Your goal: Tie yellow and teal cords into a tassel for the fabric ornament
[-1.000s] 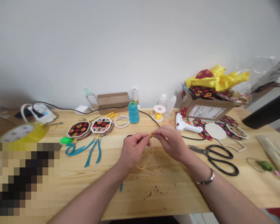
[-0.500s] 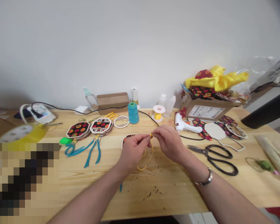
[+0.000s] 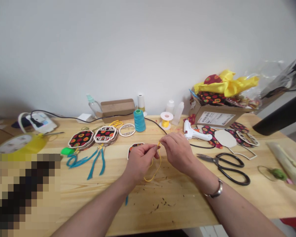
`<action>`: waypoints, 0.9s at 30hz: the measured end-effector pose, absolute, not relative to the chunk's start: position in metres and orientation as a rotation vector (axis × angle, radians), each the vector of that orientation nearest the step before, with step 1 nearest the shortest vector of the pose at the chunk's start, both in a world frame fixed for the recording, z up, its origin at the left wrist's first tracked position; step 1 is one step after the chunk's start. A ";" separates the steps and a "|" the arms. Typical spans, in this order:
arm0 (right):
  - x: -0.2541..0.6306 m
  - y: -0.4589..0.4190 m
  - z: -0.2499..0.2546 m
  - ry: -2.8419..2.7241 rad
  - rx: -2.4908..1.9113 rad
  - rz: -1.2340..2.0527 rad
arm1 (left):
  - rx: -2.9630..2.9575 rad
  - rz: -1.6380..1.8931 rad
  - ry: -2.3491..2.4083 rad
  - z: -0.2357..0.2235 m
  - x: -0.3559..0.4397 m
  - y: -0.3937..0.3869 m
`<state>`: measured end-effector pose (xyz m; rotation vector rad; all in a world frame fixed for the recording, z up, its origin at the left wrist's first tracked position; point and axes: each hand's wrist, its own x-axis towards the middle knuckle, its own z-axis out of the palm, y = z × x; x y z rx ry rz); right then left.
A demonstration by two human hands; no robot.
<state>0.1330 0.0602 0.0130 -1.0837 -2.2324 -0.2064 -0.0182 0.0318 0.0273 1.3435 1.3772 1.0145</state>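
Between the fingertips of both hands is a thin yellow cord, pinched at its upper end. A loop of it hangs down toward the table. My left hand is closed on the cord from the left, thumb against the forefinger. From the right, my right hand pinches it as well, a finger's width away. Under and behind the left hand lies a patterned fabric piece with a pale rim, partly hidden. A blue tassel end shows below the left forearm.
Black-handled scissors and a white glue gun lie to the right. Beyond the hands stand a teal thread cone and a yellow cord spool. Finished-looking ornaments with blue tassels lie left. A cardboard box holds fabric.
Both hands keep their pinch on the yellow cord, with only slight finger movement. The whole view has shifted a little, so things sit slightly further left.
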 end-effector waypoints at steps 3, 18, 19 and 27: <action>0.132 0.061 0.010 -2.209 -1.127 -0.279 | 1.301 1.029 1.337 0.026 -0.018 0.032; 0.134 0.064 0.009 -2.139 -1.184 -0.234 | 1.024 1.002 1.138 0.025 -0.017 0.032; 0.134 0.065 0.010 -2.139 -1.185 -0.237 | 1.032 1.004 1.137 0.025 -0.017 0.032; 0.135 0.062 0.015 -2.249 -1.006 -0.061 | 0.975 1.081 0.999 0.021 -0.017 0.031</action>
